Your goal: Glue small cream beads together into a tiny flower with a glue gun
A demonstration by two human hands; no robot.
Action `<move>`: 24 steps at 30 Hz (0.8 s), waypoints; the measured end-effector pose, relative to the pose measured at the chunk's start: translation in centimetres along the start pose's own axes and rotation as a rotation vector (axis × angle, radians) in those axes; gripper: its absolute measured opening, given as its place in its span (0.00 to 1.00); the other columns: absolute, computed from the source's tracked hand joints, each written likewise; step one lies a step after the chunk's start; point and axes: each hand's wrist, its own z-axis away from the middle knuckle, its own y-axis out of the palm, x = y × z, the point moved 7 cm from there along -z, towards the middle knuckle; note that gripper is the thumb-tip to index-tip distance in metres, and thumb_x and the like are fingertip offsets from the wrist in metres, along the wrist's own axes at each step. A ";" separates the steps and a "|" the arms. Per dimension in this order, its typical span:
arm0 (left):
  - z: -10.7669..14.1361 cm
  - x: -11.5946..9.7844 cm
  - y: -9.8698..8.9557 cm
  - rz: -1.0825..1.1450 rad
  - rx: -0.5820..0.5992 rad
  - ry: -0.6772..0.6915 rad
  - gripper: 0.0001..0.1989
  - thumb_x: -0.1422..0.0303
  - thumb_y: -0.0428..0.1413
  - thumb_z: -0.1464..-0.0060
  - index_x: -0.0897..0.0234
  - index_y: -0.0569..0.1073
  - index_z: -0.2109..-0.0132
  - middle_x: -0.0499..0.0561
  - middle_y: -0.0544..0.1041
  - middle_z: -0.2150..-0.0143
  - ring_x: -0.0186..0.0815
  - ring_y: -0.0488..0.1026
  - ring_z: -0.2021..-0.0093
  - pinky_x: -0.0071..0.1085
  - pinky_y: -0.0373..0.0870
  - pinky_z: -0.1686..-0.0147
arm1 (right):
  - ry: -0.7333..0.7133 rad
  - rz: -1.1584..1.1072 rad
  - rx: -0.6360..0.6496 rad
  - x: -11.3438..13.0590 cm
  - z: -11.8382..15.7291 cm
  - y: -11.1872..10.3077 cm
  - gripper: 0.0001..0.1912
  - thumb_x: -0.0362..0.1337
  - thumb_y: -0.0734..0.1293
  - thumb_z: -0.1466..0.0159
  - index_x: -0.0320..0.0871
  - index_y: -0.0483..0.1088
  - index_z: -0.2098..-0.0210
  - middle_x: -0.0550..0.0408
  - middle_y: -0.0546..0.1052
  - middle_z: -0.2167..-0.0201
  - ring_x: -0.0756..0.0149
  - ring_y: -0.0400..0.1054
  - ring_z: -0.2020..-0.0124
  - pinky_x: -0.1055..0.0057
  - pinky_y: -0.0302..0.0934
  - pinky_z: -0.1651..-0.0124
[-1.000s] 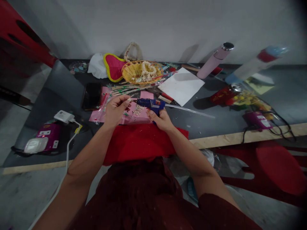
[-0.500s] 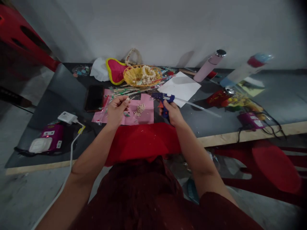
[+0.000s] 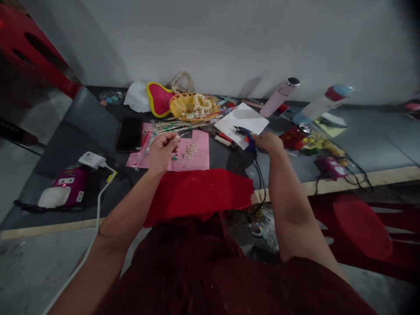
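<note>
My left hand (image 3: pixel 163 149) is closed in a pinch above the pink paper (image 3: pixel 201 140), with a small pale piece (image 3: pixel 177 136) at the fingertips; its exact kind is too small to tell. Beside it on the paper lies a pile of small pale pellets (image 3: pixel 189 152). Farther right, my right hand (image 3: pixel 269 142) is closed on the back part of a blue glue gun (image 3: pixel 250 141). The gun's nozzle points left over a white sheet (image 3: pixel 256 120), and a dark cord hangs from it over the table's front edge.
Behind the paper stand a yellow basket (image 3: pixel 179 105) and thin sticks (image 3: pixel 170 127). A phone (image 3: pixel 129 134) lies left, near a purple power socket (image 3: pixel 68 183). Rightward are a pink flask (image 3: pixel 278 98), a clear bottle (image 3: pixel 316 107) and a red can (image 3: pixel 293 136). Red cloth (image 3: pixel 200 192) covers the front edge.
My right hand has carried the glue gun to the right, from beside the pink paper to the white sheet. My left hand keeps its pinch in nearly the same place.
</note>
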 end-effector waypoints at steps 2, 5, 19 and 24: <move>0.1 0.0 0.2 -0.009 0.009 0.002 0.12 0.65 0.59 0.53 0.63 0.74 0.59 0.48 0.75 0.69 0.24 0.68 0.75 0.22 0.67 0.76 | -0.008 0.151 -0.030 1.5 0.9 0.2 0.13 0.38 0.71 0.49 0.36 0.67 0.80 0.38 0.73 0.70 0.50 0.68 0.55 0.60 0.59 0.55; 0.2 0.0 0.4 -0.031 0.018 -0.005 0.12 0.65 0.59 0.53 0.63 0.75 0.60 0.49 0.75 0.69 0.25 0.68 0.75 0.22 0.67 0.76 | -0.131 0.273 0.000 6.0 3.7 2.9 0.08 0.38 0.67 0.45 0.39 0.72 0.69 0.45 0.76 0.65 0.55 0.68 0.56 0.61 0.57 0.53; 0.5 -0.1 0.9 -0.075 0.034 -0.046 0.11 0.65 0.59 0.53 0.64 0.75 0.61 0.49 0.75 0.70 0.26 0.68 0.75 0.23 0.67 0.76 | -0.771 0.189 0.421 14.5 13.6 15.1 0.12 0.28 0.59 0.42 0.43 0.71 0.63 0.53 0.74 0.62 0.67 0.67 0.62 0.73 0.57 0.59; 0.6 -0.2 1.1 -0.093 0.038 -0.050 0.11 0.65 0.60 0.53 0.65 0.75 0.61 0.49 0.75 0.70 0.26 0.68 0.76 0.24 0.67 0.77 | -0.804 0.297 0.431 14.8 14.4 16.2 0.11 0.33 0.58 0.37 0.44 0.71 0.60 0.51 0.73 0.58 0.65 0.67 0.59 0.72 0.58 0.59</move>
